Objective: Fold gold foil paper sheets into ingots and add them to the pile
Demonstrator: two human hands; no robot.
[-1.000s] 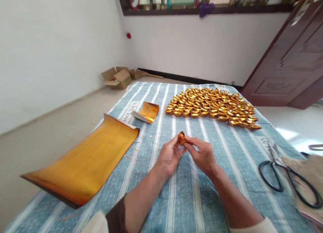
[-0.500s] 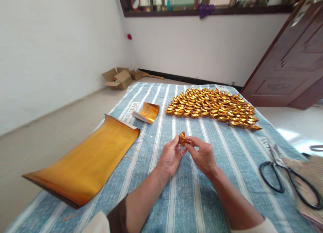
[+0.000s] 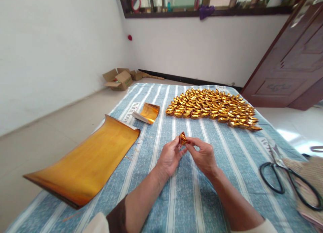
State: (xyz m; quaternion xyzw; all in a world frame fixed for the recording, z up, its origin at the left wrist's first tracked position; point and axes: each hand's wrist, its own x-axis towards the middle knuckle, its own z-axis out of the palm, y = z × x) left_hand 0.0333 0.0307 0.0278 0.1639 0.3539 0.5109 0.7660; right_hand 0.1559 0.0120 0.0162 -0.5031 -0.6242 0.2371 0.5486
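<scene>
A small folded gold foil paper ingot (image 3: pixel 182 138) is held between my two hands, just above the striped cloth. My left hand (image 3: pixel 169 156) pinches its left side between thumb and fingers. On its right side, the thumb and index finger of my right hand (image 3: pixel 203 155) grip the edge. Beyond my hands, rows of finished gold paper ingots (image 3: pixel 212 106) stand packed together. To the left lies a large stack of gold foil sheets (image 3: pixel 88 159), curling at its edges. A smaller curled stack of gold paper (image 3: pixel 148 112) rests behind it.
Black-handled scissors (image 3: pixel 275 177) lie at the right edge beside a beige knitted cloth (image 3: pixel 306 175). Blue-and-white striped fabric (image 3: pixel 156 206) covers the table. Thin paper scraps lie near the large sheets. An open cardboard box (image 3: pixel 118 79) sits on the floor by the wall; a brown door (image 3: pixel 285 68) stands right.
Both hands stay in nearly the same place. The paper ingot between my fingers has turned very slightly; everything else lies as before.
</scene>
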